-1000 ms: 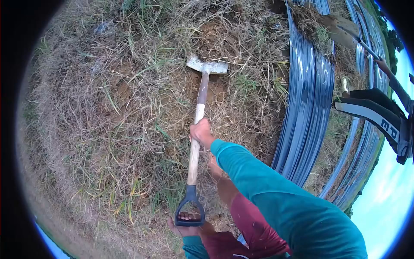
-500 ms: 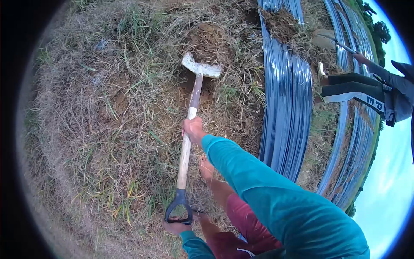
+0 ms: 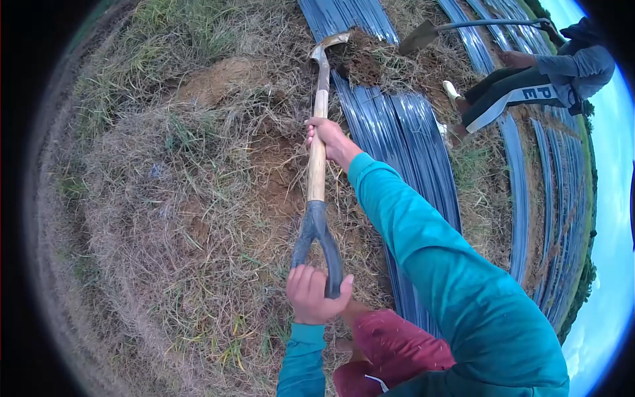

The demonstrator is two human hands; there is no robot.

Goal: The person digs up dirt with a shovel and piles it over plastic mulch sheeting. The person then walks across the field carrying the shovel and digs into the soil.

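Note:
My left hand (image 3: 312, 294) is closed over the black D-shaped grip of a shovel (image 3: 317, 175), its thumb out to the side. Higher up, my right hand (image 3: 329, 140) wraps round the pale wooden shaft. The shovel's metal blade (image 3: 329, 42), seen nearly edge-on, is at a clump of dark soil and dry grass (image 3: 362, 61) beside a strip of shiny plastic film (image 3: 377, 119). I cannot tell whether the blade carries soil.
A co-worker (image 3: 549, 83) stands at the upper right with a long-handled hoe (image 3: 420, 36), its blade close to the same soil. More film-covered rows (image 3: 516, 178) run behind. Dry grass (image 3: 185, 178) covers the ground at left, with a bare soil patch (image 3: 221, 79). My bare legs and maroon shorts (image 3: 397, 344) show below.
The shovel has swung up and right in view, from the soil mound in the grass to the plastic strip's edge. My left hand has risen with the grip. The co-worker's hoe has moved left.

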